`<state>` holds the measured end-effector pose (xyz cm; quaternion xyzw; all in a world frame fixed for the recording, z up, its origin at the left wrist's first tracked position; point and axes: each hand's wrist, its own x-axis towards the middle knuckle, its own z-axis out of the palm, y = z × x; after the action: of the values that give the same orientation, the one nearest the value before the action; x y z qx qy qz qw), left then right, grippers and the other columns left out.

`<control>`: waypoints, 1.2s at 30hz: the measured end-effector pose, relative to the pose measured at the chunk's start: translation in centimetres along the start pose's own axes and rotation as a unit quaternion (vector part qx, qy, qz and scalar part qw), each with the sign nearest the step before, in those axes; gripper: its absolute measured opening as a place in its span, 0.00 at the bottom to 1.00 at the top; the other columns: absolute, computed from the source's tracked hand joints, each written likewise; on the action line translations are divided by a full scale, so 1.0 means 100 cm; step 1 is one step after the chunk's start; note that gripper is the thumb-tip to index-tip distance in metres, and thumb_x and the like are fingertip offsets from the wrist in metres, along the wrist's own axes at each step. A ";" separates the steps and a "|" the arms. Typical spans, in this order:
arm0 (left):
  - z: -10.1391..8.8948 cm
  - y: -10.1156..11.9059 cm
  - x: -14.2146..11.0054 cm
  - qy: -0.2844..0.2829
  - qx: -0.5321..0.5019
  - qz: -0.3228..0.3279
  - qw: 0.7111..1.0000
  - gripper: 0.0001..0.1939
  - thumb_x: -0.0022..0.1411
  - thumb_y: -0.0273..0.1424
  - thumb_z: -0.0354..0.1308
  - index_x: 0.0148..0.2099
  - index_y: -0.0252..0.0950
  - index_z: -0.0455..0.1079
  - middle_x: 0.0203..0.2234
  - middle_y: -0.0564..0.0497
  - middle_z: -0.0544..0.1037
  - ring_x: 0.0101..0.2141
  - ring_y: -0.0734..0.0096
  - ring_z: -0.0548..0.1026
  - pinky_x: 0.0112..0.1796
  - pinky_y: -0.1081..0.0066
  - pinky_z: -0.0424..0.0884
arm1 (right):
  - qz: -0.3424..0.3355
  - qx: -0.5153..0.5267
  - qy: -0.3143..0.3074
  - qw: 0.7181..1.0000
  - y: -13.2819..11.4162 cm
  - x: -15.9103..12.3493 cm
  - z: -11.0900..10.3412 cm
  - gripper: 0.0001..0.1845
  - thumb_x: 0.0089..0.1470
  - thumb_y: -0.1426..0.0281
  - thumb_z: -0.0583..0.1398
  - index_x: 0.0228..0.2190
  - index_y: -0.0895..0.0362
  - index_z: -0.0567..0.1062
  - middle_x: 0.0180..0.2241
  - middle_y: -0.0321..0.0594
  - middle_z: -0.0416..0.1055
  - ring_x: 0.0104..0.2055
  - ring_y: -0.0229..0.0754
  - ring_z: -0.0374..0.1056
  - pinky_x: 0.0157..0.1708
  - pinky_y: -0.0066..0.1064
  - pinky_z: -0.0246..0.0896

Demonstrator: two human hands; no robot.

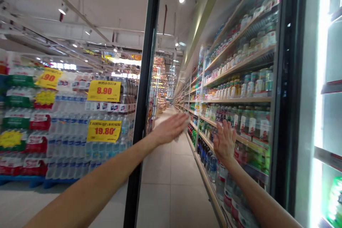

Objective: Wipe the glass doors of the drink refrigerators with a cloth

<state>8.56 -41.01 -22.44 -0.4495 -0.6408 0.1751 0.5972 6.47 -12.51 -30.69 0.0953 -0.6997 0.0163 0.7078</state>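
We're seeing a blurred pale cloth (186, 125) by the left hand (172, 128) at the glass door (148, 60); its fingers are extending straight, grip we can't tell. Right hand (224, 140) is spreading its fingers. Bottle packs (69, 124) are standing left.

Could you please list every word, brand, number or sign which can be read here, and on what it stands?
".90": leftmost yellow sign; anything before the point is unclear.
"8.90": middle yellow sign.
"19.80": lowest yellow sign.
Chinese characters on these signs: too small or blurred to read surely.
Starburst signs and bottle labels: too blurred to read.
Glass door: no readable text.
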 end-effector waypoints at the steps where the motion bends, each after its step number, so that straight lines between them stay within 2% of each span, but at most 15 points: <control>1: -0.001 -0.007 0.004 0.028 0.015 -0.081 0.996 0.22 0.63 0.29 0.43 0.59 0.33 0.53 0.61 0.43 0.54 0.62 0.65 0.45 0.60 0.58 0.49 | 0.002 0.000 -0.001 1.000 0.000 0.000 0.000 0.32 0.56 0.68 0.50 0.60 0.54 0.47 0.63 0.48 0.45 0.65 0.51 0.39 0.59 0.50 0.39; 3: -0.001 -0.017 0.010 0.068 0.042 -0.194 0.978 0.22 0.63 0.28 0.44 0.59 0.31 0.53 0.61 0.39 0.52 0.62 0.61 0.42 0.59 0.52 0.49 | 0.006 -0.001 -0.001 1.000 -0.001 0.000 -0.001 0.31 0.56 0.68 0.50 0.60 0.54 0.48 0.62 0.49 0.45 0.64 0.51 0.40 0.59 0.50 0.39; 4: 0.000 -0.017 0.012 0.073 0.046 -0.197 0.977 0.22 0.62 0.27 0.45 0.59 0.32 0.53 0.61 0.39 0.53 0.62 0.60 0.42 0.59 0.53 0.49 | 0.005 -0.001 -0.001 1.000 -0.001 0.000 -0.001 0.31 0.56 0.68 0.50 0.60 0.54 0.48 0.62 0.49 0.46 0.64 0.51 0.40 0.59 0.50 0.39; 8: 0.005 -0.005 0.011 -0.015 0.008 0.059 0.998 0.22 0.62 0.27 0.45 0.59 0.35 0.54 0.60 0.44 0.56 0.62 0.66 0.45 0.58 0.61 0.53 | 0.001 0.002 -0.001 1.000 -0.001 0.001 -0.001 0.32 0.56 0.68 0.50 0.61 0.53 0.46 0.63 0.47 0.45 0.64 0.50 0.40 0.59 0.50 0.38; 9: 0.004 -0.006 0.013 -0.024 0.006 0.078 0.997 0.22 0.63 0.26 0.45 0.59 0.35 0.54 0.60 0.44 0.56 0.62 0.66 0.46 0.58 0.62 0.54 | 0.000 0.003 -0.001 1.000 -0.001 0.001 -0.001 0.33 0.56 0.68 0.50 0.61 0.53 0.46 0.63 0.47 0.45 0.64 0.50 0.40 0.59 0.50 0.38; 14: 0.000 -0.025 0.029 0.062 0.046 -0.200 0.977 0.21 0.62 0.28 0.46 0.57 0.30 0.55 0.61 0.38 0.53 0.62 0.59 0.42 0.59 0.54 0.50 | 0.003 0.004 0.008 1.000 -0.002 0.002 -0.002 0.33 0.56 0.68 0.50 0.61 0.52 0.43 0.63 0.46 0.44 0.64 0.50 0.40 0.59 0.50 0.39; 16: 0.001 -0.019 0.028 0.030 0.026 -0.140 0.989 0.21 0.62 0.27 0.46 0.58 0.30 0.56 0.61 0.39 0.53 0.62 0.60 0.42 0.59 0.54 0.50 | 0.004 0.004 0.007 1.000 -0.002 0.002 -0.003 0.33 0.56 0.68 0.50 0.61 0.52 0.44 0.63 0.47 0.44 0.64 0.50 0.40 0.59 0.50 0.39; 18: 0.002 -0.010 0.025 -0.030 -0.006 0.001 1.000 0.21 0.62 0.27 0.45 0.58 0.34 0.56 0.60 0.43 0.55 0.62 0.63 0.45 0.59 0.58 0.51 | 0.002 0.003 0.002 1.000 -0.002 0.002 -0.003 0.33 0.56 0.68 0.50 0.61 0.52 0.44 0.63 0.47 0.44 0.64 0.51 0.40 0.58 0.51 0.39; 20: 0.001 -0.010 0.022 -0.048 -0.012 0.039 0.998 0.21 0.63 0.28 0.45 0.58 0.35 0.56 0.60 0.44 0.56 0.62 0.65 0.46 0.59 0.59 0.52 | 0.001 0.003 0.000 1.000 -0.002 0.001 -0.002 0.33 0.56 0.68 0.50 0.61 0.52 0.44 0.63 0.47 0.44 0.64 0.51 0.40 0.58 0.51 0.39; 24: -0.004 -0.022 0.017 0.051 0.041 -0.185 0.981 0.21 0.63 0.29 0.45 0.58 0.32 0.55 0.61 0.40 0.53 0.62 0.61 0.43 0.58 0.54 0.53 | 0.006 0.005 0.004 1.000 -0.002 0.000 0.000 0.33 0.56 0.68 0.50 0.61 0.52 0.44 0.63 0.46 0.43 0.65 0.50 0.39 0.59 0.51 0.39; 25: -0.004 -0.021 0.013 0.064 0.043 -0.195 0.978 0.21 0.63 0.29 0.45 0.58 0.32 0.55 0.61 0.39 0.53 0.62 0.60 0.42 0.58 0.54 0.53 | 0.006 0.005 0.005 1.000 -0.002 0.000 0.000 0.33 0.56 0.68 0.50 0.61 0.52 0.44 0.63 0.46 0.43 0.65 0.50 0.39 0.59 0.51 0.38; 30: 0.003 -0.004 -0.003 -0.030 -0.018 0.085 0.996 0.23 0.62 0.28 0.47 0.59 0.35 0.53 0.60 0.44 0.55 0.62 0.66 0.44 0.59 0.61 0.52 | 0.006 0.001 -0.001 1.000 -0.002 0.000 0.000 0.34 0.56 0.68 0.50 0.61 0.52 0.43 0.63 0.46 0.43 0.65 0.50 0.39 0.59 0.51 0.38; 31: 0.003 -0.006 -0.002 -0.023 -0.012 0.072 0.997 0.23 0.62 0.28 0.47 0.59 0.34 0.54 0.60 0.43 0.55 0.62 0.66 0.44 0.59 0.62 0.52 | 0.006 0.000 -0.002 1.000 -0.002 0.000 -0.001 0.34 0.56 0.68 0.50 0.61 0.52 0.43 0.63 0.46 0.43 0.65 0.50 0.39 0.59 0.51 0.38; 34: -0.001 -0.017 0.004 0.054 0.038 -0.127 0.990 0.21 0.62 0.27 0.47 0.58 0.31 0.55 0.60 0.39 0.55 0.62 0.61 0.42 0.58 0.56 0.52 | 0.011 -0.001 -0.002 1.000 -0.003 0.000 -0.001 0.33 0.56 0.68 0.50 0.61 0.52 0.44 0.63 0.47 0.44 0.65 0.50 0.40 0.59 0.51 0.39; 36: -0.002 -0.015 0.003 0.052 0.044 -0.160 0.985 0.21 0.62 0.27 0.47 0.58 0.31 0.56 0.60 0.38 0.55 0.62 0.59 0.41 0.58 0.53 0.52 | 0.014 -0.002 0.000 1.000 -0.003 -0.001 -0.001 0.33 0.57 0.68 0.50 0.61 0.53 0.45 0.63 0.48 0.45 0.64 0.51 0.40 0.59 0.51 0.39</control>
<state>8.20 -41.59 -21.09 -0.3230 -0.6641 0.0816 0.6693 6.61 -12.80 -30.77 0.0842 -0.7011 0.0254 0.7076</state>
